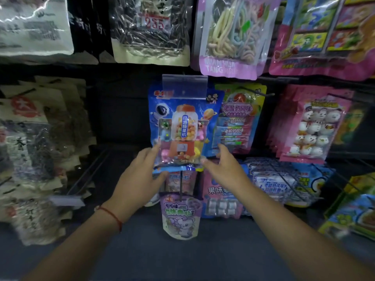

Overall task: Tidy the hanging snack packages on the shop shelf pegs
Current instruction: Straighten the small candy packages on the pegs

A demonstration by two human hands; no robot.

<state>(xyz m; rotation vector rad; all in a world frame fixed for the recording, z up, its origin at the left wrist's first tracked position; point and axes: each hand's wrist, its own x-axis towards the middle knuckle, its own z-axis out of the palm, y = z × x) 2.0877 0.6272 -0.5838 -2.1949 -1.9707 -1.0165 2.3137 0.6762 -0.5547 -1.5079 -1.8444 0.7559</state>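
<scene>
Your left hand (140,175) & right hand (224,169), fingers straight, touch the bottom corners of the blue glossy gumball-machine candy pouch (182,128) hanging w/ a clear plastic tag (185,86).

Single head-worn view, wide-angle, facing forward and slightly down at a shop shelf of hanging snack packages. Close in: blue candy package (182,126) centred, left hand (140,177) and right hand (225,169) reaching in from the near edge. Edges bowed and blurred.
</scene>
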